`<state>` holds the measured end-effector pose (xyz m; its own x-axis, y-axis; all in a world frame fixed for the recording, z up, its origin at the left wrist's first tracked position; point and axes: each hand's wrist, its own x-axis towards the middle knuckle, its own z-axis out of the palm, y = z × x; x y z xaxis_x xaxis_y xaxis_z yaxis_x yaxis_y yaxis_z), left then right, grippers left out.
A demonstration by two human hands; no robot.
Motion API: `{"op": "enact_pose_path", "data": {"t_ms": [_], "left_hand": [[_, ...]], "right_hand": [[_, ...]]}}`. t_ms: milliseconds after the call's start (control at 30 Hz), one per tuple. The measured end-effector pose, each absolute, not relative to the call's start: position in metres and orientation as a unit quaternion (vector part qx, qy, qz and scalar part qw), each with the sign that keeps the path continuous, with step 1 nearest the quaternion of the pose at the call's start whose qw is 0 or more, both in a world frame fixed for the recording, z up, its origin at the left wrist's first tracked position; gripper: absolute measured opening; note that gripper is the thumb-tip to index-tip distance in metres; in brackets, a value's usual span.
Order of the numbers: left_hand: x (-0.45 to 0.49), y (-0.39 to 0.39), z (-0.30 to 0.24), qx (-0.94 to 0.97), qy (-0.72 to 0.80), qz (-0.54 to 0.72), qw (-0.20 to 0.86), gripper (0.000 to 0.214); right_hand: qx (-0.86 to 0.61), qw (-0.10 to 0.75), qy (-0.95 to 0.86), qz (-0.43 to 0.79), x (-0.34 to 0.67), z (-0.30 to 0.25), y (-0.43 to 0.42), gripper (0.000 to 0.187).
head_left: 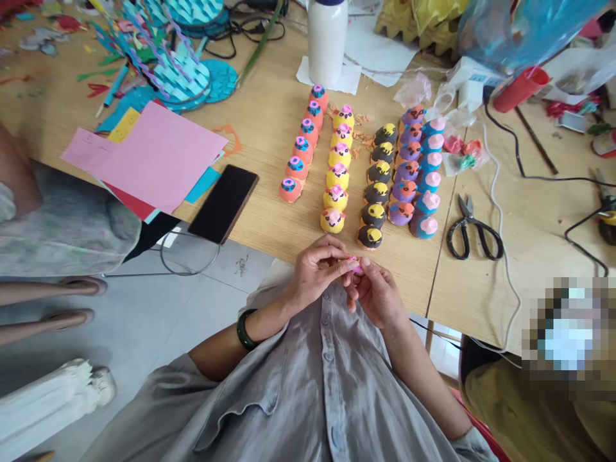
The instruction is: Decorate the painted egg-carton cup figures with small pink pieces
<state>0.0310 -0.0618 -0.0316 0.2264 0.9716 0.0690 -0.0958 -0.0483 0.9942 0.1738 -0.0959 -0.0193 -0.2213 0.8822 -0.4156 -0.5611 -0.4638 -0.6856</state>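
My left hand (318, 269) and my right hand (380, 294) meet at the table's front edge, in front of my grey shirt. Between their fingertips they pinch a small bright pink lump (355, 264), which looks like modelling clay and is partly covered by the fingers. Just beyond stand rows of egg-carton caterpillars: an orange row (301, 149), a yellow row (338, 176), a black row (376, 194), a purple row (407, 171) and a blue row (430, 183) with pink tops. The black and yellow rows come nearest to my hands.
Black-handled scissors (474, 231) lie to the right beside a white cable (500, 256). A dark phone (224, 204) and pink paper (149, 157) lie left. Behind are a white bottle (327, 45), blue woven paper crafts (183, 77) and a red tube (520, 90). People sit on both sides.
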Motion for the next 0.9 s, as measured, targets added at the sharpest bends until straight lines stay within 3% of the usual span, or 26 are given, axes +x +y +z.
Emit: {"op": "enact_pose_path", "data": {"t_ms": [133,267,467,667,767,900], "left_hand": [[0.032,-0.061,-0.028,0.538,0.376,0.441,0.612,0.045],[0.034,-0.063,-0.026,0.568,0.38,0.442,0.58,0.021],[0.032,-0.064,-0.018,0.578,0.403,0.396,0.589,0.022],[0.034,-0.065,-0.013,0.716,0.404,0.377,0.427,0.02],[0.034,-0.067,-0.017,0.687,0.414,0.364,0.473,0.023],[0.033,-0.067,-0.016,0.642,0.417,0.385,0.516,0.023]], "right_hand": [[-0.409,0.497,-0.179,0.744,0.173,-0.021,-0.096,0.036],[-0.422,0.477,-0.219,0.739,0.176,-0.019,-0.096,0.044],[-0.536,0.529,-0.336,0.566,0.194,-0.009,-0.096,0.031],[-0.553,0.499,-0.41,0.527,0.193,-0.01,-0.102,0.025],[-0.563,0.504,-0.429,0.495,0.192,-0.01,-0.104,0.017],[-0.54,0.511,-0.397,0.538,0.194,-0.009,-0.103,0.02]]}}
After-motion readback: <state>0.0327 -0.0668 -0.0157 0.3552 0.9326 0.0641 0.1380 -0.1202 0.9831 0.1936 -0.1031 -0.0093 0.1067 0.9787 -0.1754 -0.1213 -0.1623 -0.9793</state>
